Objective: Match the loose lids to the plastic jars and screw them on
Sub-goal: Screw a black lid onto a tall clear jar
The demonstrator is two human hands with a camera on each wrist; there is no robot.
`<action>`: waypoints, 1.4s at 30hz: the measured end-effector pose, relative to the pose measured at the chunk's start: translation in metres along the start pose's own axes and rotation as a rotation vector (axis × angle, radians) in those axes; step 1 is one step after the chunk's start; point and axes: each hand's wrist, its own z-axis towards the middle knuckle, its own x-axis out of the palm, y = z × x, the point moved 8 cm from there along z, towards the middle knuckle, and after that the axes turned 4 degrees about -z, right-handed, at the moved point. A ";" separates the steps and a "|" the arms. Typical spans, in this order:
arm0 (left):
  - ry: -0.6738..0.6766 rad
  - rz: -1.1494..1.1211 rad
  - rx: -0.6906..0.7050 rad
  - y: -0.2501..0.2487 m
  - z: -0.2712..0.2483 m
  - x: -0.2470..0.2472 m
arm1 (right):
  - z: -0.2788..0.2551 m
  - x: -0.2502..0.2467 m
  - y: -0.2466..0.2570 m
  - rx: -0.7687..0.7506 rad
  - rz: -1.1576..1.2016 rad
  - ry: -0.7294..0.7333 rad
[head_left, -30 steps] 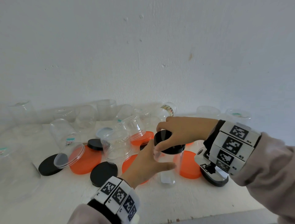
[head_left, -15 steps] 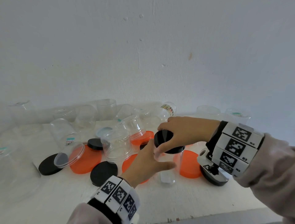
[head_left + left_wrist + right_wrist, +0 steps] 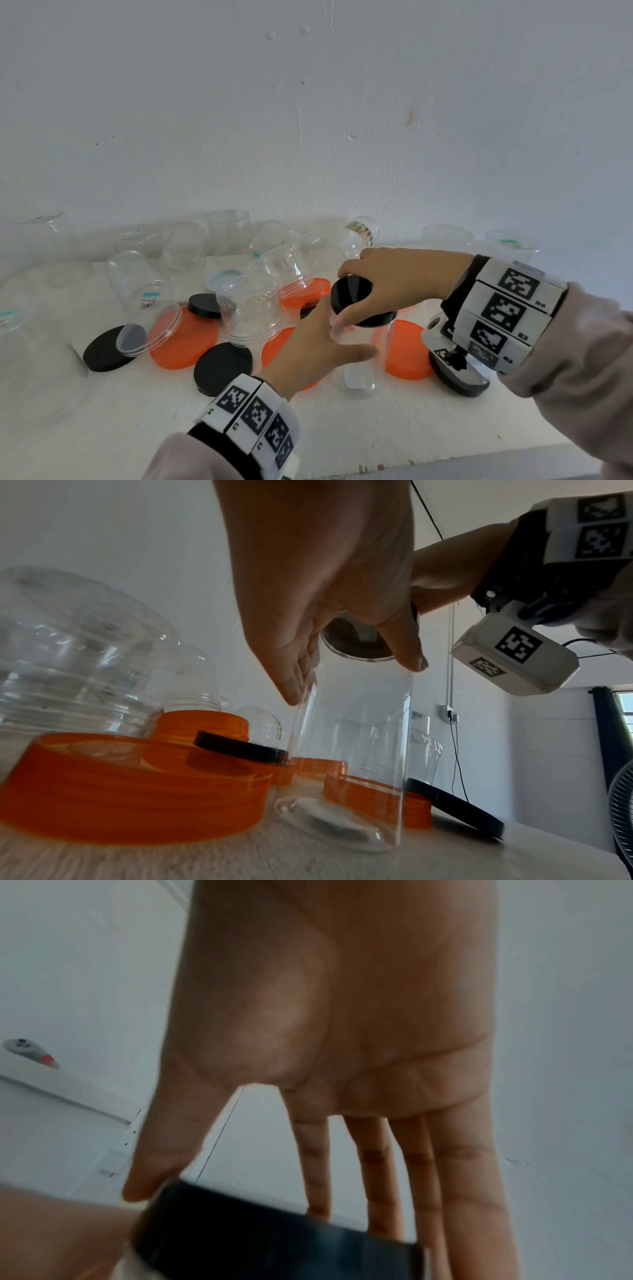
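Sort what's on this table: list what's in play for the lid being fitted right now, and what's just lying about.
In play:
- tall clear jar, upright
- black lid on its mouth
- right hand gripping that lid
- left hand steadying the jar

Lying about:
- orange lids
- loose black lids
- other clear jars, several tipped over
- clear lid

The head camera looks down on the table [image 3: 342, 431]; both wrist cameras look up from close below, all sharing the lid [image 3: 352, 294].
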 end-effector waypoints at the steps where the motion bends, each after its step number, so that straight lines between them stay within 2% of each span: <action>1: -0.002 0.004 -0.001 -0.001 0.000 0.000 | 0.000 0.000 0.000 -0.015 0.025 0.027; 5: 0.004 0.018 -0.007 -0.002 0.000 -0.001 | -0.002 -0.003 -0.002 -0.077 0.106 0.087; 16: 0.010 -0.015 0.015 -0.006 -0.002 0.000 | -0.009 0.008 -0.001 -0.089 0.071 -0.031; 25: 0.029 -0.019 0.020 -0.001 0.001 0.000 | -0.016 0.022 -0.005 -0.048 0.176 -0.183; 34: 0.096 -0.022 0.035 -0.003 0.004 0.000 | -0.017 0.038 -0.008 -0.011 0.314 -0.237; 39: 0.084 0.007 0.041 -0.001 0.007 -0.004 | -0.023 0.038 -0.030 -0.012 0.420 -0.154; 42: 0.124 0.026 0.028 -0.002 0.009 -0.005 | -0.034 0.023 -0.067 0.075 0.419 -0.237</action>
